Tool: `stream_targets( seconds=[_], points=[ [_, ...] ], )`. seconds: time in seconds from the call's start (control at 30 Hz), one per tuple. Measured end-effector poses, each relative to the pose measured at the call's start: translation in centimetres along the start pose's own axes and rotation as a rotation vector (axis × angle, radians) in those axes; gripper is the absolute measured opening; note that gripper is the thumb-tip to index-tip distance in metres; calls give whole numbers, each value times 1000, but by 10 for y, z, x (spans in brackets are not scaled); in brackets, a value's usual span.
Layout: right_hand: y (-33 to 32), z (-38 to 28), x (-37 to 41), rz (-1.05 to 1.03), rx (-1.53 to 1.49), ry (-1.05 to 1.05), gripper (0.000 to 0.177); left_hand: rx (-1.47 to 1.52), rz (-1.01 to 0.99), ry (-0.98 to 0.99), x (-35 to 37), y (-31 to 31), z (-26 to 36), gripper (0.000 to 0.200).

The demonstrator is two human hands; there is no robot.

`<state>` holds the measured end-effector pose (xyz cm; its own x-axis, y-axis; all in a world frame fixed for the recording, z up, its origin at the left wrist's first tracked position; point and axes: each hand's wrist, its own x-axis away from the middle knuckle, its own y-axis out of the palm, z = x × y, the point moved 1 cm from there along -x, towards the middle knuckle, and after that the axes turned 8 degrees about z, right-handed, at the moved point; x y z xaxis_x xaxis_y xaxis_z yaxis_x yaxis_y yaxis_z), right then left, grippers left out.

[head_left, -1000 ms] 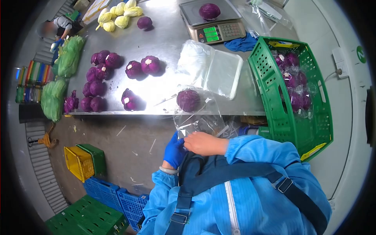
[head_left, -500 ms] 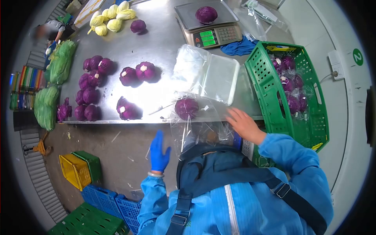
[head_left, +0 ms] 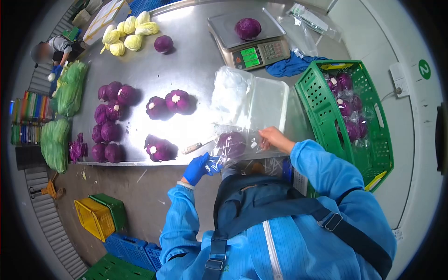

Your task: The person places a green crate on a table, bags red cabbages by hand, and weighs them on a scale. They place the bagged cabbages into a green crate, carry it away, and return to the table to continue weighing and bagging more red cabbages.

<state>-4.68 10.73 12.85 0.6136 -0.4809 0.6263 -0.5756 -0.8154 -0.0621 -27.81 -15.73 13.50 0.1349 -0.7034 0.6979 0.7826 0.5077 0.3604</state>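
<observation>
A red cabbage [head_left: 232, 145] lies at the table's front edge inside a clear plastic bag [head_left: 252, 139]. My left hand [head_left: 199, 168], in a blue glove, is closed on the bag's near left side. To the right of the cabbage, my bare right hand [head_left: 274, 139] pinches the bag's other side between thumb and fingers. Just left of the bag lies a knife-like tool [head_left: 198, 146] with a light handle, its far end partly hidden. Behind the bag is a stack of clear plastic bags [head_left: 268, 100].
Several loose red cabbages [head_left: 110, 131] sit on the left of the metal table [head_left: 191, 51]. A scale [head_left: 261, 51] carries one cabbage. Bagged cabbages fill part of a green crate [head_left: 326, 121] at right. Napa cabbages [head_left: 133, 43] lie at the back; a person [head_left: 60, 49] stands far left.
Both hands have moved in to the bag and closed on it, the left from below the table edge. The bagged cabbage now sits slightly farther right in view. The whole view has shifted a little.
</observation>
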Motion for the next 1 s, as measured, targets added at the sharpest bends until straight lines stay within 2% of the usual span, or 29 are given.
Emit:
stream_targets(
  seconds=[0.03, 0.07, 0.1, 0.13, 0.2, 0.23, 0.27, 0.3, 0.33, 0.37, 0.4, 0.43, 0.47, 0.53, 0.57, 0.67, 0.7, 0.77, 0.83, 0.87, 0.9, 0.93, 1.0],
  points=[
    [2, 2, -1, 45, 18, 31, 43, 264, 26, -54, -8, 6, -6, 43],
    [4, 3, -1, 91, 35, 63, 43, 375, 90, -97, -14, 5, -14, 46],
    [4, -7, 7, 155, 27, 103, 32, 468, -5, -129, -21, -2, -23, 45],
    [5, -21, 14, 355, 258, -226, 27, 561, -100, -163, -28, -9, -32, 45],
    [13, -45, 33, 727, 727, -886, 18, 548, -64, -155, -36, -14, -45, 47],
    [20, -45, 41, 578, 769, -971, 22, 560, -26, -154, -37, -10, -48, 48],
    [33, -59, 43, 303, 826, -1066, 28, 567, 11, -154, -37, -10, -49, 50],
    [54, -79, 45, 26, 868, -1146, 36, 487, -72, -174, -38, -14, -51, 55],
    [73, -101, 45, -134, 1047, -1168, 53, 381, -26, -107, -47, -24, -69, 54],
    [82, -96, 33, -175, 1138, -1056, 61, 276, 20, -33, -64, -38, -100, 53],
    [87, -86, 18, -217, 1224, -943, 70, 457, 30, -168, -46, -18, -68, 49],
    [89, -77, 10, -214, 1174, -919, 72, 639, 61, -302, -26, 5, -32, 46],
    [88, -68, 3, -210, 1124, -900, 74, 468, 73, -259, -55, -36, -82, 34],
    [84, -62, -7, -194, 1068, -898, 76, -448, 513, -85, -44, -26, -46, 24],
    [82, -59, -6, -182, 1055, -902, 76, -626, 691, 122, -15, 11, 3, 35],
    [78, -52, -11, -149, 955, -895, 80, -1150, 442, 1012, -27, 23, 36, 50],
    [76, -51, -16, -154, 903, -865, 81, -1255, 253, 912, -40, 25, 31, 64],
    [69, -53, -32, -175, 818, -822, 84, -751, 143, 671, -80, 11, 5, 64],
    [57, -39, -56, -233, 343, -441, 79, -288, -13, 404, -118, -8, 2, 64],
    [51, -30, -60, -255, 97, -251, 76, -198, -107, 145, -113, -3, 37, 53],
    [45, -25, -57, -223, 22, -114, 71, -49, -181, 9, -116, -17, 42, 45],
    [35, -28, -48, -299, -189, 44, 75, 97, -253, -129, -119, -24, 45, 42],
    [12, -40, -19, -448, -622, 346, 84, 33, -204, -105, -84, 12, 82, 44]
  ],
)
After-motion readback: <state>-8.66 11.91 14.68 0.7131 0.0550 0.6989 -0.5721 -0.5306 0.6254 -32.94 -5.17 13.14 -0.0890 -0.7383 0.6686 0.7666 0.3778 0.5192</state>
